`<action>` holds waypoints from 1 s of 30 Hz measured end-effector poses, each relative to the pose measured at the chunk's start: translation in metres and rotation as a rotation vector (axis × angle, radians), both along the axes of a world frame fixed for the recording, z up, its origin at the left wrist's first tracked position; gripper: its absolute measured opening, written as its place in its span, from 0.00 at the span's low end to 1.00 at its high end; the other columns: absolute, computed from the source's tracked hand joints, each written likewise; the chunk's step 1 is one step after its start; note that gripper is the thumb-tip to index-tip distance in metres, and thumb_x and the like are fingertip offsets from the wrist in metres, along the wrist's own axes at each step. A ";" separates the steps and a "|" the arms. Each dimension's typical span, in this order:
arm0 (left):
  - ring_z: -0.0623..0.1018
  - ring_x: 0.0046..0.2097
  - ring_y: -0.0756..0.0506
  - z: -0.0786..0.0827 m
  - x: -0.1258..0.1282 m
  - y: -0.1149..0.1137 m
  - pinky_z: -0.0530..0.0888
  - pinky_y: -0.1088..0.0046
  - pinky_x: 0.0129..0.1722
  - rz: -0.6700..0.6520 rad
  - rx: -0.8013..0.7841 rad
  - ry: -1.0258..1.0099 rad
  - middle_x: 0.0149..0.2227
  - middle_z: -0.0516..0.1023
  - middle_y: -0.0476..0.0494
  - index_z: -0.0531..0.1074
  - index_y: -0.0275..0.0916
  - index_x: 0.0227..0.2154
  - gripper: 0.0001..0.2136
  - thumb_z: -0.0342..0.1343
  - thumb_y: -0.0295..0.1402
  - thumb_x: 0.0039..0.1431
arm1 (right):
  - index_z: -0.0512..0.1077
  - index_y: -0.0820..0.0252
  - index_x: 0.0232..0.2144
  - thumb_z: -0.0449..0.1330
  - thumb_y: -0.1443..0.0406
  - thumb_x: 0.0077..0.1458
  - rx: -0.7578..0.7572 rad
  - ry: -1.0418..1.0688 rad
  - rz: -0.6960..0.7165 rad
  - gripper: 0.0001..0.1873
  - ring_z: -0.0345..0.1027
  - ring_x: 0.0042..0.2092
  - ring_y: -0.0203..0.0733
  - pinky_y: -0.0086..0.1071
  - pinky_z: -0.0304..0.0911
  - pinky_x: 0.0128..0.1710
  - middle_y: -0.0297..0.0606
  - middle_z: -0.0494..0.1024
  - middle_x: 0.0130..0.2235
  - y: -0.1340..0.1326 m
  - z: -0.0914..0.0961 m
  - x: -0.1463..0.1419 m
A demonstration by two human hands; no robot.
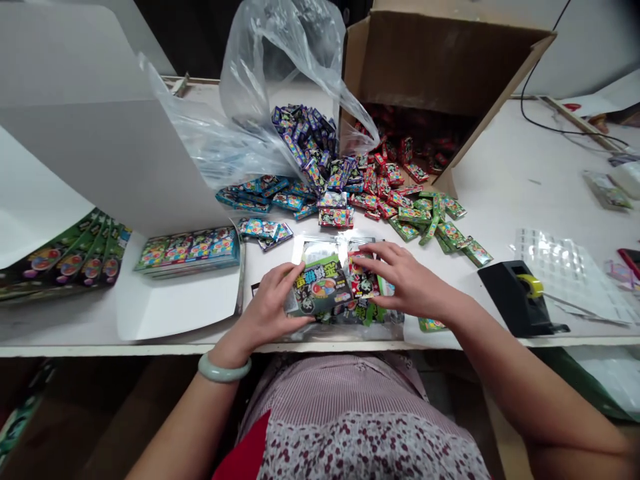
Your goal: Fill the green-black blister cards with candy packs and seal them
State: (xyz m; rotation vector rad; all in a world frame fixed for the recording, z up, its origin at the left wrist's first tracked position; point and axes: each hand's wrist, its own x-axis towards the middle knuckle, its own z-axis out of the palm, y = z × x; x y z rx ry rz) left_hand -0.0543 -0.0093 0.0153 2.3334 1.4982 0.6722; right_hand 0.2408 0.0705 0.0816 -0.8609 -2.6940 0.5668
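My left hand (pixel 265 310) grips the left side of a green printed sachet (pixel 313 280) that lies on a silvery foil bag (pixel 320 252). My right hand (pixel 405 273) rests its spread fingers on a red printed sachet (pixel 363 277) beside the green one. More green sachets (pixel 350 313) lie partly hidden beneath both hands. Just beyond my fingers, loose piles of blue (pixel 300 140), red (pixel 385 190) and green sachets (pixel 430 217) spread across the white table (pixel 515 167).
A tipped cardboard box (pixel 425 67) and a clear plastic bag (pixel 285 73) stand at the back. A folded white card (pixel 120 133) and stacked sachet strips (pixel 187 252) lie left. A black tape dispenser (pixel 517 297) and a clear blister sheet (pixel 565 273) lie right.
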 end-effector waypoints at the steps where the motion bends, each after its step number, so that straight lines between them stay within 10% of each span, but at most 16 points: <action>1: 0.63 0.58 0.34 0.001 0.001 0.000 0.64 0.52 0.58 -0.022 -0.006 0.002 0.57 0.59 0.34 0.46 0.43 0.65 0.45 0.64 0.43 0.48 | 0.60 0.46 0.59 0.65 0.66 0.47 -0.010 -0.039 0.042 0.37 0.55 0.60 0.55 0.51 0.55 0.59 0.41 0.62 0.60 0.001 0.003 -0.001; 9: 0.63 0.58 0.34 -0.004 0.010 -0.002 0.64 0.52 0.58 -0.063 -0.082 -0.075 0.57 0.59 0.34 0.48 0.41 0.64 0.45 0.65 0.43 0.46 | 0.58 0.54 0.59 0.71 0.62 0.40 -0.155 -0.011 0.127 0.44 0.53 0.62 0.56 0.48 0.56 0.60 0.47 0.60 0.61 0.005 -0.002 -0.015; 14: 0.63 0.58 0.33 -0.009 0.009 -0.005 0.65 0.50 0.57 0.038 0.008 -0.066 0.56 0.59 0.33 0.45 0.42 0.64 0.47 0.66 0.40 0.44 | 0.58 0.54 0.58 0.61 0.61 0.54 -0.240 0.194 -0.160 0.31 0.66 0.53 0.51 0.48 0.64 0.53 0.48 0.70 0.53 -0.004 -0.013 -0.033; 20: 0.64 0.58 0.31 -0.009 0.009 -0.006 0.66 0.49 0.56 0.076 0.015 -0.072 0.57 0.61 0.33 0.46 0.44 0.64 0.49 0.67 0.38 0.41 | 0.63 0.55 0.52 0.55 0.61 0.57 -0.715 0.420 -0.302 0.20 0.72 0.39 0.43 0.40 0.69 0.40 0.41 0.76 0.40 0.000 -0.030 -0.063; 24: 0.66 0.57 0.31 -0.011 0.003 -0.009 0.67 0.48 0.55 0.111 0.001 -0.086 0.56 0.62 0.34 0.46 0.45 0.64 0.49 0.67 0.36 0.40 | 0.62 0.53 0.55 0.56 0.58 0.57 -0.976 0.382 -0.098 0.24 0.71 0.31 0.37 0.33 0.68 0.32 0.32 0.75 0.31 0.021 -0.031 -0.070; 27: 0.66 0.58 0.32 -0.012 -0.006 -0.009 0.68 0.50 0.56 0.167 -0.008 -0.093 0.56 0.62 0.35 0.46 0.47 0.64 0.48 0.67 0.35 0.41 | 0.66 0.53 0.53 0.57 0.58 0.57 -0.862 0.330 -0.136 0.22 0.72 0.30 0.37 0.32 0.68 0.31 0.33 0.77 0.30 0.060 -0.031 -0.078; 30: 0.66 0.58 0.33 -0.013 -0.012 -0.009 0.68 0.51 0.56 0.222 0.006 -0.089 0.56 0.62 0.35 0.47 0.47 0.64 0.46 0.66 0.35 0.43 | 0.72 0.59 0.42 0.59 0.61 0.54 -0.457 0.332 -0.559 0.13 0.73 0.34 0.40 0.35 0.68 0.36 0.39 0.79 0.34 0.116 -0.039 -0.090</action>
